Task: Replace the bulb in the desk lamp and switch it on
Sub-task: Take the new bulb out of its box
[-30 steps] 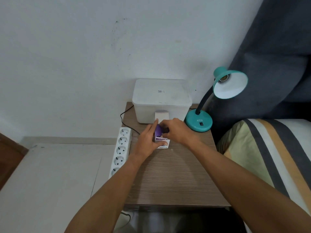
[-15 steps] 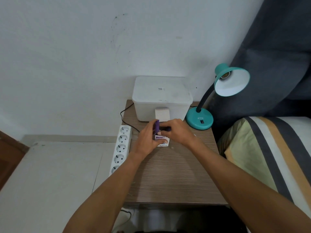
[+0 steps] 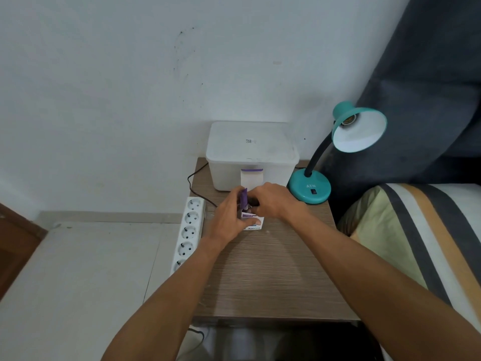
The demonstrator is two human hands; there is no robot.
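A teal desk lamp stands at the table's back right; its shade faces me and the socket inside holds no bulb. A small white and purple bulb box stands on the wooden table. My left hand grips the box from the left, beside its raised purple flap. My right hand is over the open top, fingers reaching in. The bulb is hidden.
A white lidded plastic tub sits against the wall behind the box, a second small box leaning on its front. A white power strip lies along the table's left edge. A striped bed borders the right.
The purple flap on the box has swung up and open. Both hands have stayed on the box, and the view has shifted slightly.
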